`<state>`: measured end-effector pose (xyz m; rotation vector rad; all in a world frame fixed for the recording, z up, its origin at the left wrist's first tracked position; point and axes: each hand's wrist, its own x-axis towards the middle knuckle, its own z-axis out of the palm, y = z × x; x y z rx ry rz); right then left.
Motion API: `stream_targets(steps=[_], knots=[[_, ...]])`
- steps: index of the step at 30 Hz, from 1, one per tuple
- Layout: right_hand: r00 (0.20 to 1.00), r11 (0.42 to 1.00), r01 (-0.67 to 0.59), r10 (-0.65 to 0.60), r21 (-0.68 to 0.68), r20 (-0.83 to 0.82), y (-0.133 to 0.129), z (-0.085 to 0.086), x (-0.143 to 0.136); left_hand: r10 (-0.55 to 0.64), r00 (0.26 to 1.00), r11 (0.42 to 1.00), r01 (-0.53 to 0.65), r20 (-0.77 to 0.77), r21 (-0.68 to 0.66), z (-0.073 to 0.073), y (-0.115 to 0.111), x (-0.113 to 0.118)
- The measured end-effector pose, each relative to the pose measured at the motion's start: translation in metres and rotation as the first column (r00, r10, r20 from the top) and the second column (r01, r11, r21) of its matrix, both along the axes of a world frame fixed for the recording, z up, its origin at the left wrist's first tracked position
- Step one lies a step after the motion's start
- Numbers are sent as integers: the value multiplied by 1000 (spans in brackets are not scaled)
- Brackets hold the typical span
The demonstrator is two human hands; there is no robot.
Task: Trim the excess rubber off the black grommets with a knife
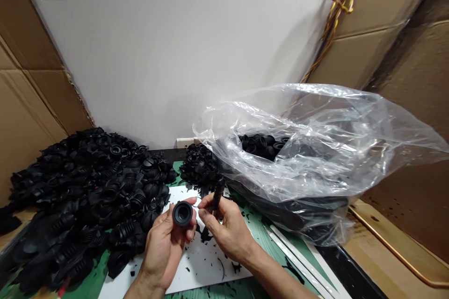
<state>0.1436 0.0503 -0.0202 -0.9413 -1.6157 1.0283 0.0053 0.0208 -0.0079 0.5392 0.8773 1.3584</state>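
Note:
My left hand point(163, 238) grips a round black rubber bellows piece point(183, 214), its ringed opening turned toward me. Beside it, my right hand point(228, 229) is closed around a dark pen-like tool point(218, 191) that points upward. The tool's exact kind and its lower end are hidden by the fingers. Both hands are over a white sheet point(196, 271) dotted with black rubber scraps. A large heap of similar black rubber pieces point(105, 187) lies to the left of my left hand.
A clear plastic bag point(308, 149) holding black rubber parts stands at the right. Behind the sheet lies a small pile of black scraps point(198, 163). White strips point(298, 257) rest on the green mat point(259, 229). A gold phone point(396, 243) lies far right, and cardboard point(31, 70) flanks the work area.

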Motion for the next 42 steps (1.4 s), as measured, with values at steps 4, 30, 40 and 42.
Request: stream_targets(steps=[4, 30, 40, 42], knots=[[1000, 1000, 5, -5, 2, -11, 0, -1, 0, 9, 999, 1000, -9, -33, 1, -1, 0, 0], [997, 999, 23, -19, 48, -81, -2, 8, 5, 84, 974, 996, -88, -213, -13, 11, -2, 6], [996, 997, -67, 69, 32, -53, -8, 0, -5, 111, 942, 984, -150, -317, -101, 8, -5, 8], [994, 997, -71, 69, -16, -79, -7, -1, -6, 72, 938, 987, -116, -339, -111, 6, -5, 6]])
